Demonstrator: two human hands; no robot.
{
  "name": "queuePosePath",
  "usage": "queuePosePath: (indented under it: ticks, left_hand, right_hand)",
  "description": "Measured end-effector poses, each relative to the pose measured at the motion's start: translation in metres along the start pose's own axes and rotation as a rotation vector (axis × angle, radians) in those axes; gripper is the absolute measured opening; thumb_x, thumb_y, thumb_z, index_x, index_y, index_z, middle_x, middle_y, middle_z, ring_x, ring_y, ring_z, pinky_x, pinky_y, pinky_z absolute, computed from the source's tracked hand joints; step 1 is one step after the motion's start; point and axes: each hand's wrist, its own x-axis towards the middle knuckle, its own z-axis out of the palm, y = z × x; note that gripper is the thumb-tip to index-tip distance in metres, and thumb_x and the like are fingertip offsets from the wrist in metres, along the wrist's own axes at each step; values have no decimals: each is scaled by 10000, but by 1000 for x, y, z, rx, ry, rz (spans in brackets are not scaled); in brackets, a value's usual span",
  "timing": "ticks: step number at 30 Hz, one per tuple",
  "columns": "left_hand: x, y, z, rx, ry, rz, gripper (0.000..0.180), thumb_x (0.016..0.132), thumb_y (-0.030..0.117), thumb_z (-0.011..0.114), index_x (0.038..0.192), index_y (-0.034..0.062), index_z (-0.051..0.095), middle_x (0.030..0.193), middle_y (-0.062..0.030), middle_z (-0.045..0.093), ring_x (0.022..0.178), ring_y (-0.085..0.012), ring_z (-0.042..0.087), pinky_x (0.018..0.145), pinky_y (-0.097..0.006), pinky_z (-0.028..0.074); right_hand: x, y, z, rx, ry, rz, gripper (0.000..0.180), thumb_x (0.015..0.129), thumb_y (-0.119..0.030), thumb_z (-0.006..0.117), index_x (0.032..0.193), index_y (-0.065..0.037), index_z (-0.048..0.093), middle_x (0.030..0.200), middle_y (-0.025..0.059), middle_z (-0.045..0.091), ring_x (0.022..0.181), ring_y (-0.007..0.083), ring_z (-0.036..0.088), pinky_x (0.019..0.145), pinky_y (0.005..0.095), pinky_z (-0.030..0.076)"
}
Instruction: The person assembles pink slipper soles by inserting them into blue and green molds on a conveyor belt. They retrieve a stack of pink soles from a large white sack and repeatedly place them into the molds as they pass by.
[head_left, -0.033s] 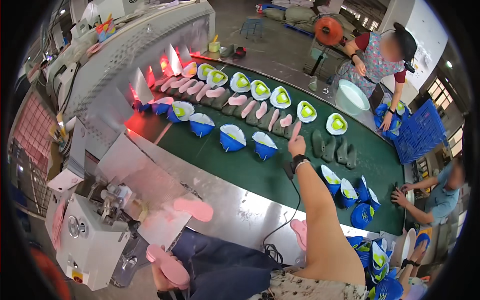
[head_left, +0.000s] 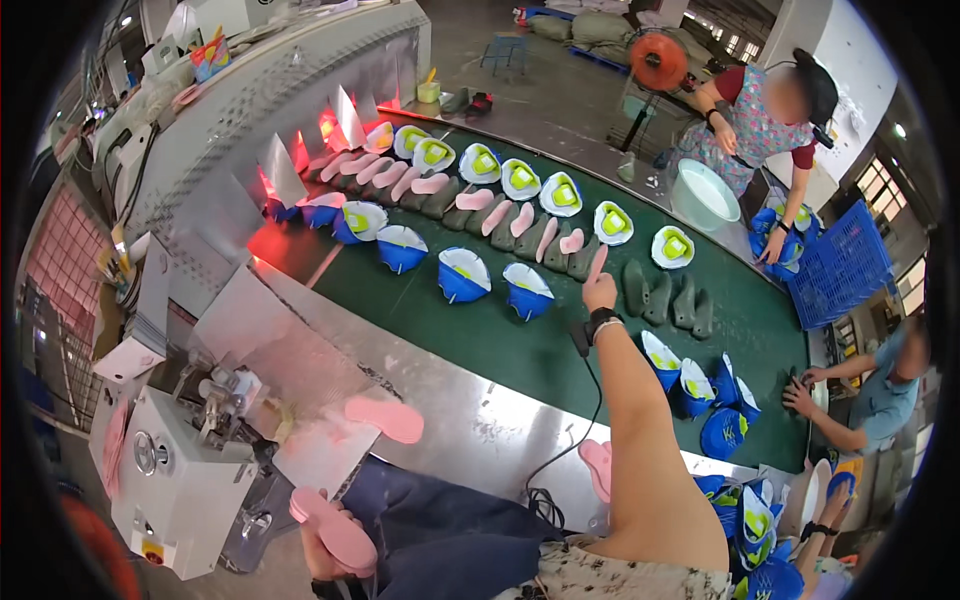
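Note:
Low at the left, my left hand (head_left: 318, 552) is closed round pink insoles (head_left: 335, 530), which look stacked. My right hand (head_left: 600, 292) reaches out over the green conveyor belt (head_left: 430, 345) and grips one pink insole (head_left: 597, 263) that points away from me. Just beyond it lies a row of dark green shoe lasts (head_left: 583, 262), several topped with pink insoles (head_left: 500, 216). Right of my hand stand bare lasts (head_left: 657, 298). Blue and white shoe uppers (head_left: 527, 290) with yellow-green linings line both sides of the row.
A red-lit heating tunnel (head_left: 330, 130) takes in the belt's far left end. Pink insoles (head_left: 385, 418) lie beside a white machine (head_left: 165, 480). Two people (head_left: 745, 130) (head_left: 885, 385) work across the belt, near a blue crate (head_left: 842, 265) and a white basin (head_left: 705, 190). A cable (head_left: 592, 400) hangs by my right forearm.
My right hand, with its insole, has shifted very slightly to the right. My left hand stays almost where it was.

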Motion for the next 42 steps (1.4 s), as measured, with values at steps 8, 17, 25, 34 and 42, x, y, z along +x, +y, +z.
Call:
queuePosePath:
  ticks: [8, 17, 25, 34, 42]
  left_hand:
    - [11, -18, 25, 206, 7, 154, 611, 917, 370, 467, 1417, 61, 300, 1198, -108, 528, 1133, -295, 516, 1051, -514, 349]
    - [53, -42, 50, 617, -2, 147, 477, 954, 262, 467, 1326, -35, 434, 1226, -90, 546, 1085, -165, 535, 929, -298, 432]
    - [113, -16, 34, 1264, -59, 168, 420, 931, 343, 531, 1173, 2, 575, 1129, -115, 628, 1043, -197, 591, 889, -328, 452]
    - [172, -40, 32, 2108, 225, 566, 149, 789, 176, 609, 894, 71, 621, 953, -109, 602, 853, -321, 615, 721, -411, 489]
    - [188, -28, -5, 1611, 135, 438, 192, 844, 154, 600, 955, -2, 623, 912, -114, 648, 829, -222, 635, 732, -342, 497]
  right_hand:
    - [-73, -136, 8, 412, -434, -225, 153, 805, -119, 573, 893, 1, 611, 761, 128, 618, 674, 243, 607, 626, 354, 491]
    - [-355, -230, -166, 823, -2185, 771, 509, 947, -379, 547, 1285, -8, 464, 1151, 57, 597, 1007, 137, 600, 880, 273, 486]
    - [-314, -183, -116, 970, -1804, 675, 521, 904, -238, 635, 1304, 31, 440, 1209, 82, 569, 1076, 146, 568, 924, 283, 456]
    - [-318, -192, -81, 918, -1791, 565, 479, 900, -178, 634, 1291, 17, 440, 1202, 79, 558, 1130, 150, 521, 973, 298, 414]
    - [-325, -183, -70, 866, -1769, 417, 476, 892, -158, 639, 1297, -4, 442, 1158, 77, 571, 1051, 143, 557, 907, 278, 452]
